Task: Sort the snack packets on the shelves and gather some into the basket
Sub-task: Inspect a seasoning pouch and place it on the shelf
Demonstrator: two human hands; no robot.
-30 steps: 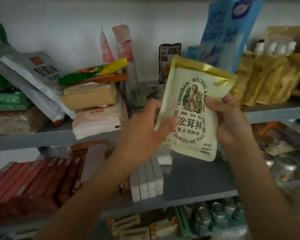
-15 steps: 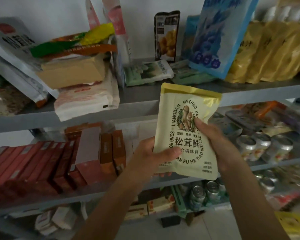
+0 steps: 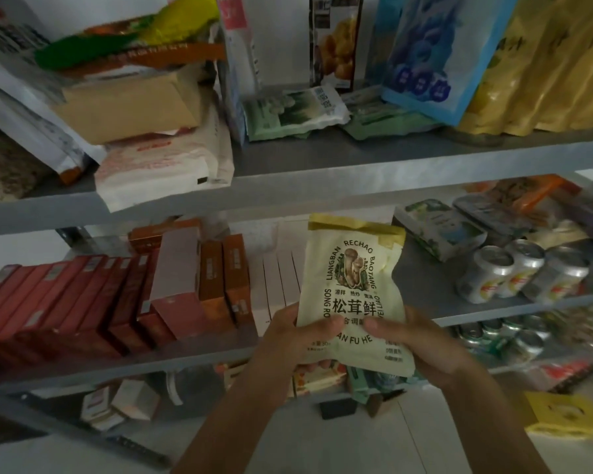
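Note:
A pale yellow packet (image 3: 353,275) with a gold top and a mushroom picture stands upright in front of the middle shelf (image 3: 421,309). My left hand (image 3: 298,340) grips its lower left edge, thumb across the front. My right hand (image 3: 421,343) grips the lower right edge the same way. On the upper shelf (image 3: 356,159) lie green packets (image 3: 288,111), a blue bag (image 3: 425,53) and yellow pouches (image 3: 534,63). No basket is in view.
Red and brown boxes (image 3: 93,295) fill the middle shelf's left; white boxes (image 3: 278,278) stand behind the packet. Drink cans (image 3: 521,271) lie at the right. Stacked bags (image 3: 134,107) sit upper left. A yellow packet (image 3: 562,419) lies on the floor at lower right.
The packet has come down from the upper shelf level to the middle shelf level. Both hands have shifted to its lower edge, and my view has tilted downward.

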